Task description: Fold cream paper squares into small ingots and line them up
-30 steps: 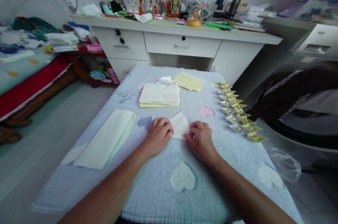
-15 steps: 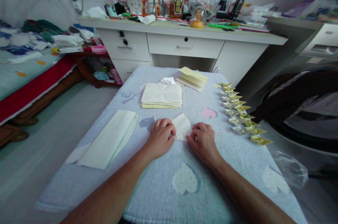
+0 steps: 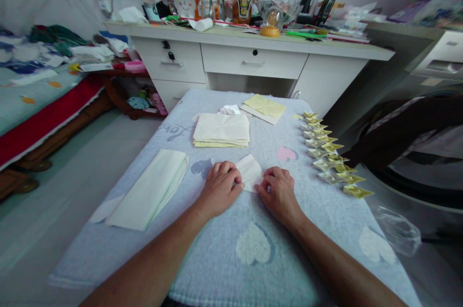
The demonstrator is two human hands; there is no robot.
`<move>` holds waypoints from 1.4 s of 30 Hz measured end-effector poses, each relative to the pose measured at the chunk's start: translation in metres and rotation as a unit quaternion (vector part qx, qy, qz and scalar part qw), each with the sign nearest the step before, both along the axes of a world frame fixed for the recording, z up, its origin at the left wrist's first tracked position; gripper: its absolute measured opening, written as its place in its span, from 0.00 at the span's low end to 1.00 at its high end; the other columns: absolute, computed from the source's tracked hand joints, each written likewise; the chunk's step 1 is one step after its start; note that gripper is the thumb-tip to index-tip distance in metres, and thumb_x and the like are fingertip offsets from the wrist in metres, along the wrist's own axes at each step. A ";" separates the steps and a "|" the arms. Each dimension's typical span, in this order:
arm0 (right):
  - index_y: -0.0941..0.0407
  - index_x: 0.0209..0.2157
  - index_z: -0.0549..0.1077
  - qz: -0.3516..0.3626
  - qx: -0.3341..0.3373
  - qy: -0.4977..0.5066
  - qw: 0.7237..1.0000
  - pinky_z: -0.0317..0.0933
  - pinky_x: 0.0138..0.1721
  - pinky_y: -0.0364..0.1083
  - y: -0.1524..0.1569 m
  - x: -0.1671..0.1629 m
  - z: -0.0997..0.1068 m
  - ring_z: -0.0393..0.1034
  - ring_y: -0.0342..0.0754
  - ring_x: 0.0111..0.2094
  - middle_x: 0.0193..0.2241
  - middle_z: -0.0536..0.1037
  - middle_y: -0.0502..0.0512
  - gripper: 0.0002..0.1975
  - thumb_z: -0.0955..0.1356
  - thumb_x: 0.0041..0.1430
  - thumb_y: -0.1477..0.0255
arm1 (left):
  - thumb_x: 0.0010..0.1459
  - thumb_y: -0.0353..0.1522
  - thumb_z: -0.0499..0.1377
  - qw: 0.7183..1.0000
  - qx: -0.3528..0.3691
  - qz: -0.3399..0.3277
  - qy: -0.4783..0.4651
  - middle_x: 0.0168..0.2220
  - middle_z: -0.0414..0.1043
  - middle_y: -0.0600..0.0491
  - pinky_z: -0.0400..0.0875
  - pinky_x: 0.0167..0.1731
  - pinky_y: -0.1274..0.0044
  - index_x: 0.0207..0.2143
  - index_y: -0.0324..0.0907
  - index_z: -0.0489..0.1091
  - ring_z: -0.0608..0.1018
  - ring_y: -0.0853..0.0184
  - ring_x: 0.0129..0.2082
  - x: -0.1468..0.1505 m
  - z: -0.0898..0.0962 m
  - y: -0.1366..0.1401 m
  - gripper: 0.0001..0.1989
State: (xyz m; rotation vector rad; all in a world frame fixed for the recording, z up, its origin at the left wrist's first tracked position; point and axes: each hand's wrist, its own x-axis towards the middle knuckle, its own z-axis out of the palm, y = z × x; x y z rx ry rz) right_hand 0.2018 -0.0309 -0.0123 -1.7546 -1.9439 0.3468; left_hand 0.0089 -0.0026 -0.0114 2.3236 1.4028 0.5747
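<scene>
A small folded piece of cream paper (image 3: pixel 249 167) lies on the cloth between my hands. My left hand (image 3: pixel 223 186) is closed at its left side, thumb and curled fingers on the lower left edge. At the right edge, my right hand (image 3: pixel 278 186) is closed too, its thumb tip and forefinger at the lower right corner. Beyond them sits a stack of creased cream and yellow paper (image 3: pixel 222 128). To the left lies a long folded bundle of pale paper (image 3: pixel 150 191). Along the right edge stand several folded paper boats (image 3: pixel 327 165), yellow and cream.
A blue cloth with hearts (image 3: pixel 202 259) covers the table. Farther back are a crumpled white tissue (image 3: pixel 229 110) and a yellow creased sheet (image 3: pixel 265 105) on a paler one. A cluttered white desk (image 3: pixel 253 59) stands behind, a washing machine (image 3: pixel 443 63) at right, a bed (image 3: pixel 47 87) at left.
The yellow sheet at the back, raised at its far edge before, now lies flatter. My left thumb and fingertips have shifted slightly to the right along the paper. My right hand is nearly still.
</scene>
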 end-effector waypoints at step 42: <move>0.56 0.22 0.71 -0.002 -0.003 -0.014 1.000 0.54 0.45 0.52 0.001 0.000 -0.001 0.61 0.53 0.41 0.37 0.71 0.55 0.08 0.70 0.54 0.71 | 0.60 0.27 0.50 0.999 -0.034 0.008 -0.016 0.44 0.66 0.52 0.60 0.49 0.66 0.36 0.45 0.70 0.65 0.60 0.47 -0.004 -0.001 0.003 0.09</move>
